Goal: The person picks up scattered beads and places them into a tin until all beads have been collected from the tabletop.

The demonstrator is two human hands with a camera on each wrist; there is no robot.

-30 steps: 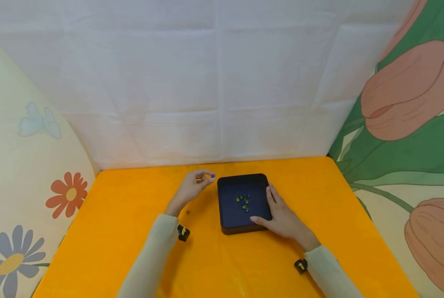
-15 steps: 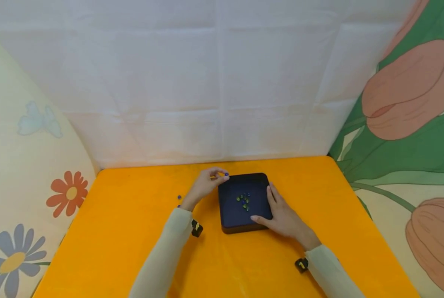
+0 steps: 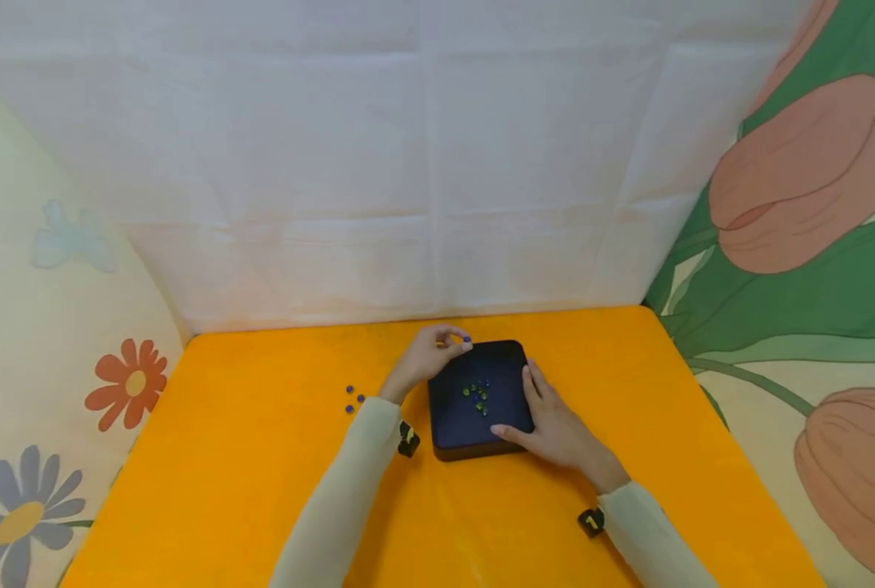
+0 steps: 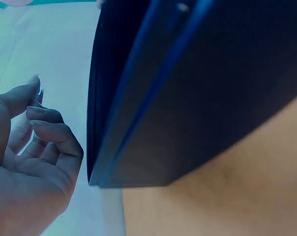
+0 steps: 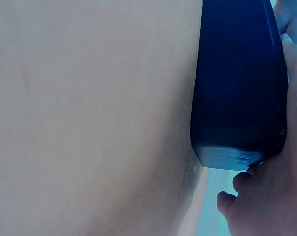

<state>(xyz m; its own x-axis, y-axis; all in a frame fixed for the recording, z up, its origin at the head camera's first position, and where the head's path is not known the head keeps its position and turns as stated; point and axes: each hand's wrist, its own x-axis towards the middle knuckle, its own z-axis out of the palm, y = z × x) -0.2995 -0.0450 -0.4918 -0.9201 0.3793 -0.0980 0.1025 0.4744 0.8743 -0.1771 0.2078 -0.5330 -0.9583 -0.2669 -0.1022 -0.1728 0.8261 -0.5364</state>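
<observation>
A square black tray with raised walls stands on the table. Several green and blue marbles are clustered on its floor. Over the tray's far left corner, my left hand pinches a blue marble between thumb and fingertips. The left wrist view shows the pinching hand beside the tray's dark wall, the marble mostly hidden there. My right hand holds the tray's near right corner, thumb over the rim and fingers along the outer right side.
Three blue marbles lie loose on the orange table, left of the tray. A white cloth hangs behind the table. Flower-printed panels flank both sides. A small black numbered block is at each wrist.
My left hand has moved right with the blue marble, from beside the tray to over its far left corner. The loose marbles have come into view behind it. My right hand keeps its hold.
</observation>
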